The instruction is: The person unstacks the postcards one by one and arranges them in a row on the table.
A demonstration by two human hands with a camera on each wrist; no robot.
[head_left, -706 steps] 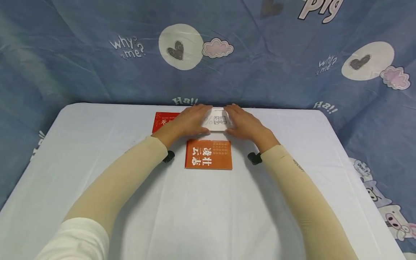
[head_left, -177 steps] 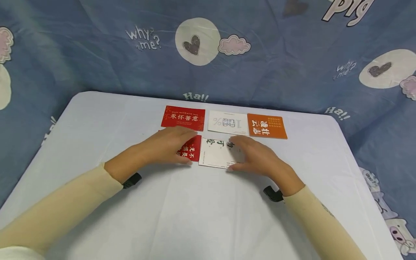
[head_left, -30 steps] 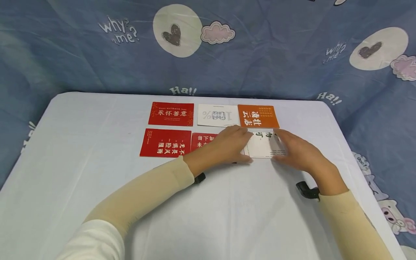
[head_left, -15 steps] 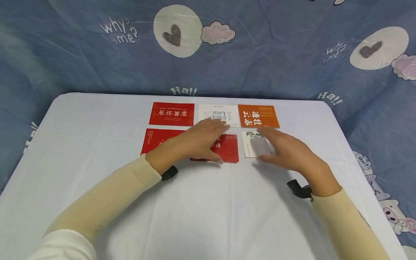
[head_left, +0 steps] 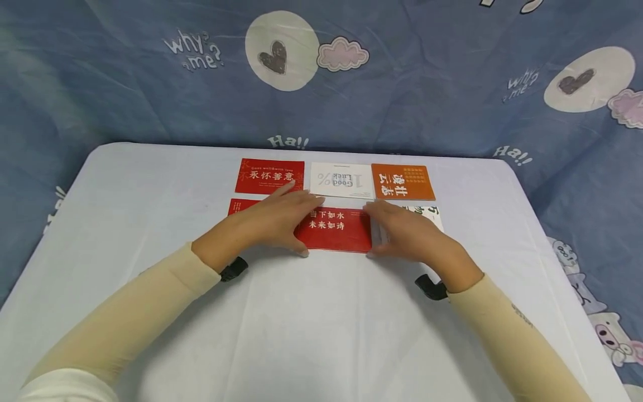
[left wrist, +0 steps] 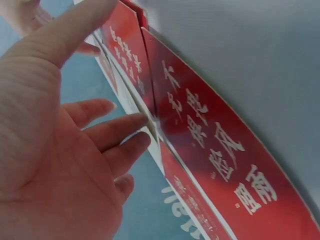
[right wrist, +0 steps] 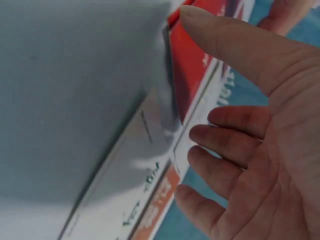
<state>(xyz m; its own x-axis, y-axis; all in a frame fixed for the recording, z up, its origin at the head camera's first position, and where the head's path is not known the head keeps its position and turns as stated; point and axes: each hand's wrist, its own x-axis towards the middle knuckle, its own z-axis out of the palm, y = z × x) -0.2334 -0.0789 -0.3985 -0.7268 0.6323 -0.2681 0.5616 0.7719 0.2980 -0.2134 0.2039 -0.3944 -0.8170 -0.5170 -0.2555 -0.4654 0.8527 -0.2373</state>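
Both hands are at the red card in the middle of the front row; another card's edge shows beneath it. My left hand spreads its thumb and fingers at its left edge, over part of the front-left red card. At the right edge, my right hand has its fingertips and thumb by the corners, hiding most of the white card with green characters. In both wrist views the fingers are relaxed, curled round nothing. Whether the fingertips touch the middle card I cannot tell.
Behind lies a row of three cards: red, white "Good Luck" and orange. All rest flat on a white tablecloth. A blue patterned cloth hangs beyond the table's far edge.
Over several seconds, the front row has spread into three places. Since a second ago, both hands have moved left, from the white front-right card to the red middle card.
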